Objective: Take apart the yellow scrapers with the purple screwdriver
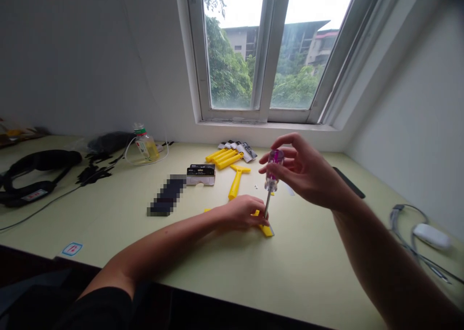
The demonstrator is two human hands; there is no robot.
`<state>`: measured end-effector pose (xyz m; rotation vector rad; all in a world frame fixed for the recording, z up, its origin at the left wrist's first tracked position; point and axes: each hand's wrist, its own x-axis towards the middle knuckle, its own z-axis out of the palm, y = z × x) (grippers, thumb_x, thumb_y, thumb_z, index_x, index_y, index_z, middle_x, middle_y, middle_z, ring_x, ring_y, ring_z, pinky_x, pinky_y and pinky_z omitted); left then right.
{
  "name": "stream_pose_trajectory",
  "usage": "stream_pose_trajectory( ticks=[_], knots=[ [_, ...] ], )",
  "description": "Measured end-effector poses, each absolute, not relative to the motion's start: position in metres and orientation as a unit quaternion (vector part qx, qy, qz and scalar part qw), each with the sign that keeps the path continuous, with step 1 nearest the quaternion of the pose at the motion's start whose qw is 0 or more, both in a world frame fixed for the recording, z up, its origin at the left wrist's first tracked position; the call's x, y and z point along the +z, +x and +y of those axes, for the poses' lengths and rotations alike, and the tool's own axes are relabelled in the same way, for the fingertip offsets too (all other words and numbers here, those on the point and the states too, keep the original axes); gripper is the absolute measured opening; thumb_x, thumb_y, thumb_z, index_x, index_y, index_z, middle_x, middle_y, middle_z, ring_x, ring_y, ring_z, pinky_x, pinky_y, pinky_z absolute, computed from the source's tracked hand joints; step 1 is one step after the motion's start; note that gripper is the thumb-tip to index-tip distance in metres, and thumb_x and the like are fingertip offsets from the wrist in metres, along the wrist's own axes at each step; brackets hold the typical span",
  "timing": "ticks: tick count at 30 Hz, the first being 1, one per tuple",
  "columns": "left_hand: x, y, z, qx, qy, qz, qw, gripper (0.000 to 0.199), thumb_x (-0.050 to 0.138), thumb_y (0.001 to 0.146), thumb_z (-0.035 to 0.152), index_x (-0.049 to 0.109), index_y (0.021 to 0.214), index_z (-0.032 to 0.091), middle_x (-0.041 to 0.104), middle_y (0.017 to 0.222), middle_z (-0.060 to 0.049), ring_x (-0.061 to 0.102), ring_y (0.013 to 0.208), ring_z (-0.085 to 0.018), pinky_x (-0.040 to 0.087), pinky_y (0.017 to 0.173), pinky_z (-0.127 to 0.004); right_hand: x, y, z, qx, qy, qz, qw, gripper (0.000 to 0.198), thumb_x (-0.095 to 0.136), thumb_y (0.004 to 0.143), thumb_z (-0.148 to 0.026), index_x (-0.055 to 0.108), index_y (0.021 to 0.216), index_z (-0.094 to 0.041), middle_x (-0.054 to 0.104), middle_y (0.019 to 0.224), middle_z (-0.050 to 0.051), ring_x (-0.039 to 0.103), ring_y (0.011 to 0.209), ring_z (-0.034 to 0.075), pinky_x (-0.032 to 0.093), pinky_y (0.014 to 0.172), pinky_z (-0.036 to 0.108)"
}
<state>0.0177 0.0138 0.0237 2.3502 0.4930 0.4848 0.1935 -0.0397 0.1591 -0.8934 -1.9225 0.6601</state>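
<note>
My right hand [304, 175] grips the clear and purple handle of a screwdriver [274, 168] between thumb and fingers. The shaft points down, with its tip at the head of a yellow scraper [267, 230] on the desk. My left hand [246, 210] is closed around that scraper, covering most of it; a thin metallic edge shows along its head. Just beyond my hands lie a few tiny metal pieces [255, 187], perhaps screws. A T-shaped yellow scraper [236, 182] rests behind my left hand.
Several yellow scrapers [224, 160] lie grouped near the window wall. A small black-and-white box [201, 175] and a pixelated dark object [167, 195] are left of them. Headphones [43, 173], a bottle [145, 149], a dark flat object [350, 182] and cables with a white device [431, 236] lie outward.
</note>
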Motion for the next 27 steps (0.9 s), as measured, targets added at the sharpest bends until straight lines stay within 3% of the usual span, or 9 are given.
stream_pose_trajectory(
  ticks=[5, 11, 14, 16, 20, 23, 27],
  knots=[
    [0.025, 0.014, 0.010, 0.215, 0.886, 0.209, 0.355, 0.023, 0.067, 0.085, 0.037, 0.069, 0.083, 0.014, 0.062, 0.076, -0.002, 0.050, 0.065, -0.010, 0.040, 0.062, -0.021, 0.161, 0.201, -0.035, 0.287, -0.326, -0.798, 0.418, 0.023, 0.059, 0.091, -0.034, 0.051, 0.108, -0.021, 0.067, 0.101, 0.007, 0.070, 0.090, 0.021, 0.060, 0.072, 0.035],
    [0.028, 0.010, 0.009, 0.297, 0.834, 0.234, 0.401, 0.039, 0.050, 0.092, 0.044, 0.066, 0.081, 0.010, 0.061, 0.073, -0.004, 0.053, 0.068, -0.012, 0.043, 0.063, -0.024, 0.159, 0.209, -0.024, 0.300, -0.292, -0.803, 0.425, 0.022, 0.055, 0.094, -0.036, 0.050, 0.109, -0.021, 0.067, 0.102, 0.007, 0.071, 0.089, 0.019, 0.059, 0.074, 0.034],
    [0.040, 0.005, 0.007, 0.330, 0.807, 0.281, 0.401, 0.040, 0.043, 0.096, 0.043, 0.063, 0.082, 0.011, 0.055, 0.064, -0.001, 0.051, 0.060, -0.011, 0.043, 0.059, -0.023, 0.158, 0.210, -0.021, 0.304, -0.284, -0.803, 0.426, 0.023, 0.057, 0.093, -0.036, 0.050, 0.108, -0.021, 0.067, 0.099, 0.006, 0.071, 0.088, 0.018, 0.059, 0.077, 0.035],
    [0.048, -0.002, 0.002, 0.300, 0.831, 0.312, 0.351, 0.035, 0.043, 0.097, 0.039, 0.063, 0.087, 0.012, 0.058, 0.070, -0.002, 0.052, 0.060, -0.011, 0.046, 0.059, -0.024, 0.157, 0.211, -0.019, 0.312, -0.274, -0.802, 0.430, 0.024, 0.059, 0.092, -0.035, 0.050, 0.108, -0.020, 0.067, 0.098, 0.005, 0.071, 0.088, 0.018, 0.059, 0.077, 0.034],
    [0.046, -0.021, -0.016, 0.173, 0.919, 0.317, 0.161, 0.031, 0.058, 0.089, 0.035, 0.063, 0.116, 0.021, 0.063, 0.107, -0.008, 0.060, 0.091, -0.019, 0.051, 0.082, -0.033, 0.157, 0.214, -0.018, 0.330, -0.261, -0.796, 0.435, 0.024, 0.059, 0.092, -0.035, 0.051, 0.108, -0.019, 0.066, 0.098, 0.005, 0.070, 0.088, 0.018, 0.059, 0.075, 0.034],
    [0.031, -0.030, -0.026, 0.108, 0.939, 0.311, 0.102, 0.039, 0.057, 0.091, 0.026, 0.056, 0.129, 0.027, 0.063, 0.108, -0.006, 0.060, 0.096, -0.020, 0.051, 0.085, -0.035, 0.160, 0.218, -0.019, 0.326, -0.259, -0.794, 0.442, 0.023, 0.060, 0.091, -0.034, 0.051, 0.107, -0.019, 0.066, 0.097, 0.004, 0.070, 0.087, 0.018, 0.059, 0.073, 0.034],
    [0.019, -0.032, -0.026, 0.095, 0.948, 0.297, 0.072, 0.037, 0.048, 0.095, 0.022, 0.057, 0.129, 0.030, 0.063, 0.106, -0.005, 0.060, 0.092, -0.018, 0.051, 0.080, -0.030, 0.169, 0.228, -0.025, 0.274, -0.261, -0.776, 0.505, 0.021, 0.060, 0.090, -0.032, 0.052, 0.106, -0.021, 0.067, 0.094, 0.003, 0.070, 0.082, 0.017, 0.059, 0.071, 0.034]
  ],
)
